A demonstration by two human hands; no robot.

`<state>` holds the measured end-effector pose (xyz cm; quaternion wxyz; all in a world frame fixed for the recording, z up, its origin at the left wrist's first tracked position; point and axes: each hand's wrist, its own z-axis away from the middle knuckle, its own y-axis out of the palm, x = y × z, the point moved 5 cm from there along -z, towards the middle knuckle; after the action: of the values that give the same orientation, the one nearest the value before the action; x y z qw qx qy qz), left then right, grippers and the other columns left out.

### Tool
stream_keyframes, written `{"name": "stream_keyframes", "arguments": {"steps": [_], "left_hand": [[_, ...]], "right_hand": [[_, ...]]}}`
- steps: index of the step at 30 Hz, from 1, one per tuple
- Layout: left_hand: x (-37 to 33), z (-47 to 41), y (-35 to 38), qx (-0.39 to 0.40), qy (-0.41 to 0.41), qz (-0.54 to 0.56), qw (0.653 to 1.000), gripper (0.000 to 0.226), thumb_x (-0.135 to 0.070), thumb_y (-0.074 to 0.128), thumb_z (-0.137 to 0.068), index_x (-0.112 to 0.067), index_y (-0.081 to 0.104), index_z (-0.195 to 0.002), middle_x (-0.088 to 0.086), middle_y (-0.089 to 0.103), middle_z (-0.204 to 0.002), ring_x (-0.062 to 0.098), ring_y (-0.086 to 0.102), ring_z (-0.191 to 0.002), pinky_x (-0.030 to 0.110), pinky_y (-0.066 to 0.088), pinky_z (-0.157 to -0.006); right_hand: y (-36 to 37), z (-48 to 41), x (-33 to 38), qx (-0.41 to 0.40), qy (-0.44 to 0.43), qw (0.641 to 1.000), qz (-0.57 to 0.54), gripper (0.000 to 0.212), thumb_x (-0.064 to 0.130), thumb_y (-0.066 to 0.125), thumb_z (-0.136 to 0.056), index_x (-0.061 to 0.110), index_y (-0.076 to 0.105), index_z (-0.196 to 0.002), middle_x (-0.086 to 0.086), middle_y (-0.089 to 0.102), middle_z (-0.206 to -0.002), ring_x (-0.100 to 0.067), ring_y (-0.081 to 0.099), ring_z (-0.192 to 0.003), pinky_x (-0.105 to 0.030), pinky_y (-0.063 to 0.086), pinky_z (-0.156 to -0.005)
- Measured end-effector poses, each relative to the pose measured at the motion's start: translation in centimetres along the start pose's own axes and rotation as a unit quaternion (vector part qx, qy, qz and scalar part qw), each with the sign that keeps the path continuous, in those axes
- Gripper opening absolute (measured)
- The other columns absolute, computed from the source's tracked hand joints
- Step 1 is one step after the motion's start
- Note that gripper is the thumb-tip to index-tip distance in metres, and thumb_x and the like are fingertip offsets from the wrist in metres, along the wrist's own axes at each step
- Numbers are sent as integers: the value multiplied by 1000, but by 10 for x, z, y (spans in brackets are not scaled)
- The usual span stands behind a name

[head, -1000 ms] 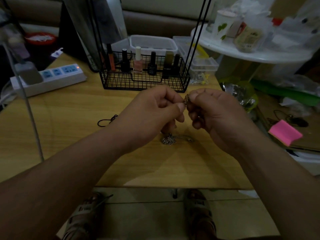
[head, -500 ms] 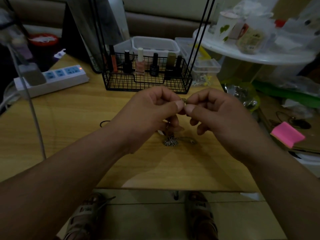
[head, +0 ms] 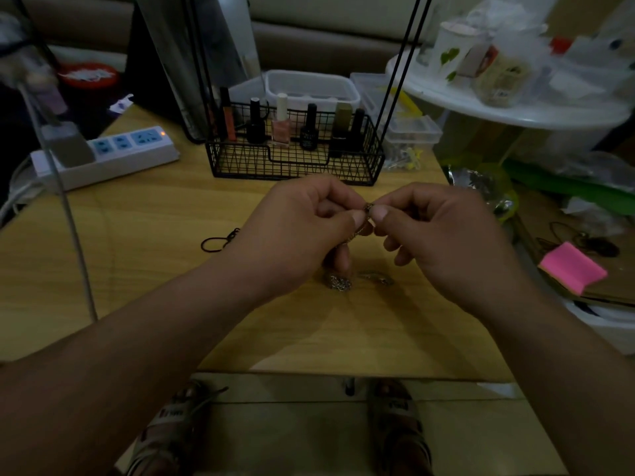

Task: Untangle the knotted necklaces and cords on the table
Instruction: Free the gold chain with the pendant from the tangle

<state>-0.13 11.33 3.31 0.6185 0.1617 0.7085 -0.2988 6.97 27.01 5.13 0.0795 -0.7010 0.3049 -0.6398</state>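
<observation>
Over the desk (head: 137, 262) the two hands meet; the left hand (head: 292, 235) and the right hand (head: 446, 235) each keep a pinching grip, thumb against forefinger, on a thin chain (head: 366, 209), thumb tips almost touching; at six o'clock of the pinch a heap of chain (head: 340, 282) lies on the desk; a black cord (head: 216, 242) lies at nine o'clock of the left hand; a wire basket (head: 295, 166) stands at twelve.

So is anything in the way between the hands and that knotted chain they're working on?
Nothing visible. The left hand and right hand both pinch the small gold-coloured knotted chain directly, above the light wooden table. A silvery chain heap lies on it underneath.
</observation>
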Motion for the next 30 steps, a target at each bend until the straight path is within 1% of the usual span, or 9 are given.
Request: {"name": "stream_keyframes", "arguments": {"steps": [4,7,12,14,18,21,25,29,30], "left_hand": [[-3,1,0,-12,11,-38,999,2,-16,68,-100,-17,66,-99,-4,79,-86,19,68,-51,62,60,-62],[-4,2,-1,-23,20,-61,998,5,-18,67,-101,-18,67,-96,-7,78,-86,20,70,-52,57,61,-60],[-6,2,-4,-18,21,-81,996,8,-19,64,-103,-17,67,-96,-8,78,-82,17,71,-54,46,61,-59],[-6,2,-3,-16,22,-87,996,8,-20,62,-103,-17,66,-97,-8,77,-80,15,69,-53,42,60,-57],[-3,2,-1,-5,-4,-48,999,8,-19,60,-104,-14,65,-100,-2,78,-83,19,68,-53,53,61,-61],[-2,1,-1,-6,-13,-38,999,8,-19,61,-104,-13,65,-100,0,78,-82,20,68,-53,58,60,-63],[-1,0,-2,-17,-12,-16,1000,9,-16,61,-103,-11,66,-97,2,78,-80,20,67,-51,38,59,-55],[-2,0,1,-1,-7,-30,1000,10,-19,62,-103,-14,68,-97,2,78,-81,23,72,-57,54,59,-61],[-2,1,2,3,-9,-33,999,10,-19,62,-104,-14,67,-97,1,78,-82,23,74,-59,51,59,-60]], "right_hand": [[2,0,0,11,-11,999,35,13,23,66,-99,26,75,-90,12,73,-80,-5,67,-66,-20,54,-55],[5,0,0,14,-17,998,61,13,25,65,-99,28,73,-90,13,72,-81,-6,67,-67,-24,57,-56],[5,0,0,24,-12,998,64,14,25,60,-102,28,71,-92,14,70,-84,-5,66,-67,-21,55,-55],[6,1,1,30,-10,997,64,15,25,59,-103,27,70,-92,12,70,-84,-5,66,-67,-24,56,-55],[8,1,2,27,-17,996,88,13,27,59,-102,27,68,-91,3,69,-81,-13,65,-67,-42,57,-63],[6,1,1,23,-7,997,68,11,24,59,-101,31,65,-95,5,71,-85,-12,67,-74,-46,59,-67],[6,4,1,29,-11,998,50,2,31,66,-96,29,67,-95,2,71,-86,-15,68,-79,-49,60,-70],[9,3,1,34,-25,997,70,5,26,69,-96,28,71,-93,5,72,-83,-13,67,-77,-49,59,-69],[8,3,0,32,-24,997,71,6,24,68,-96,28,72,-93,4,73,-83,-13,68,-77,-50,59,-69]]}}
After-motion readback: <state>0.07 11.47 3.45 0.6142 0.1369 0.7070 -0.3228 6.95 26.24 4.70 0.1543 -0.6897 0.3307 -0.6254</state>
